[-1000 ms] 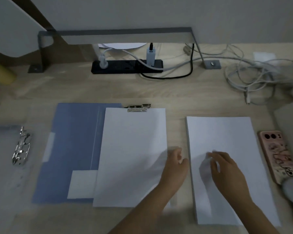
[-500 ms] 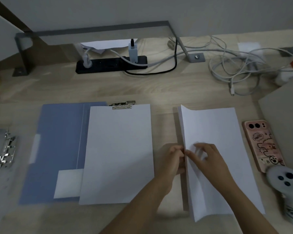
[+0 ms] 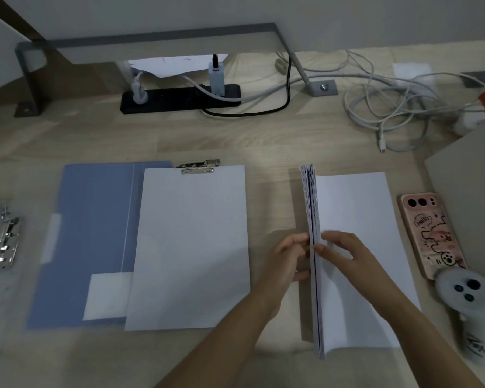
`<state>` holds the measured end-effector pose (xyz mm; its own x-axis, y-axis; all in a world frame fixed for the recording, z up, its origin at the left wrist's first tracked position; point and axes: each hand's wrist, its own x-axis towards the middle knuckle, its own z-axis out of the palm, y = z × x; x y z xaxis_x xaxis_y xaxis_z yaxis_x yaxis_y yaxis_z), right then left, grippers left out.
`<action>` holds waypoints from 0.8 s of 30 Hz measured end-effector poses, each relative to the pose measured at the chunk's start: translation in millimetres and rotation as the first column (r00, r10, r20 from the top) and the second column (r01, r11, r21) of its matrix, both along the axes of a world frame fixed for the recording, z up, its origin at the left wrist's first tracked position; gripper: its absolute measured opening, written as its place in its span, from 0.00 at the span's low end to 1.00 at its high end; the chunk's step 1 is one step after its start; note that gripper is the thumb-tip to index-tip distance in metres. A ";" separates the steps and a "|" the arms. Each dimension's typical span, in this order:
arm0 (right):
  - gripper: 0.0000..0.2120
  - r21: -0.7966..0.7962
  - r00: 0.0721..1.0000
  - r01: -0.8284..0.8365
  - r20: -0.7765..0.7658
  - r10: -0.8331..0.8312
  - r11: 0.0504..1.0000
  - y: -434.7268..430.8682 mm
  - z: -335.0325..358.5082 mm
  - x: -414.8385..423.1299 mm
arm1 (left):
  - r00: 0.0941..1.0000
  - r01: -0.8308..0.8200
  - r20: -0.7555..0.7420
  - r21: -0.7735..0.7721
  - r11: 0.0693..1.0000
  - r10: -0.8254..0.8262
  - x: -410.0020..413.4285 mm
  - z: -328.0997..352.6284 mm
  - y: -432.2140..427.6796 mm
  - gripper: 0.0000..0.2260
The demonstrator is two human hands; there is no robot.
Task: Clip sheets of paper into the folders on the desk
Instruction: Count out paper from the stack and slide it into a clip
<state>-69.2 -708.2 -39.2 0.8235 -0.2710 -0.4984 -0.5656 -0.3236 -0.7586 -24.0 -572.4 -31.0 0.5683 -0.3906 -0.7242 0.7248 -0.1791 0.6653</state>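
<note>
Right of the blue folder (image 3: 95,219), the paper stack (image 3: 353,208) is lying on the counter (image 3: 235,141), left edge raised. We are pinching that edge between left hand (image 3: 287,259) and right hand (image 3: 347,256), likely separating sheets for clipping.

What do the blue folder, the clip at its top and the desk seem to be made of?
Folder: probably plastic, with a smooth, even blue surface and a slight sheen. Clip: metal, shiny silver with bright glints. Desk: wood or wood-look laminate with a pale matt grain; I cannot tell which.
</note>
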 end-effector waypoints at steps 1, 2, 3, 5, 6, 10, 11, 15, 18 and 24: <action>0.12 -0.007 1.000 -0.005 0.002 0.005 1.000 0.3 -0.7 -0.2 | 1.000 0.001 0.005 -0.001 1.000 -0.001 -0.4 0.4 0.2 0.14; 0.12 -0.015 1.000 -0.009 0.003 0.009 1.000 1.0 -1.3 -0.1 | 1.000 0.003 0.010 0.001 1.000 -0.003 -0.5 0.6 0.3 0.14; 0.12 -0.022 1.000 -0.012 0.004 0.012 1.000 1.5 -2.1 -0.1 | 1.000 0.005 0.013 0.004 1.000 -0.005 -0.8 0.9 0.1 0.14; 0.11 -0.041 1.000 -0.019 0.009 0.020 0.999 2.2 -3.6 -0.6 | 1.000 0.004 0.008 0.005 1.000 -0.004 -0.8 0.4 0.3 0.14; 0.12 -0.052 1.000 -0.022 0.012 0.023 0.998 2.3 -4.2 -1.1 | 1.000 0.004 0.005 0.005 1.000 -0.004 -0.8 -0.1 1.1 0.14; 0.16 -0.098 1.000 -0.008 0.006 0.009 0.995 4.2 -6.2 -1.4 | 0.991 0.013 0.130 0.110 0.994 -0.027 -5.3 -2.3 -0.1 0.15; 0.16 -0.117 1.000 -0.009 0.005 0.010 0.993 5.1 -7.9 -1.1 | 0.971 -0.008 0.237 0.203 0.979 -0.041 -6.4 -3.2 -1.2 0.16; 0.17 -0.183 0.999 -0.025 0.019 0.029 0.983 9.5 -14.2 0.2 | 0.969 0.008 0.243 0.114 0.993 -0.036 -9.3 -0.9 -8.5 0.13; 0.19 -0.211 0.998 -0.033 0.044 0.044 0.977 11.9 -15.0 -0.4 | 0.996 0.075 0.041 0.101 0.992 -0.080 -10.7 -2.0 -12.4 0.21; 0.15 -0.168 1.000 0.014 0.020 -0.011 0.986 6.9 -13.0 0.0 | 0.967 0.065 0.205 0.385 0.920 -0.154 -14.0 -19.9 -17.8 0.13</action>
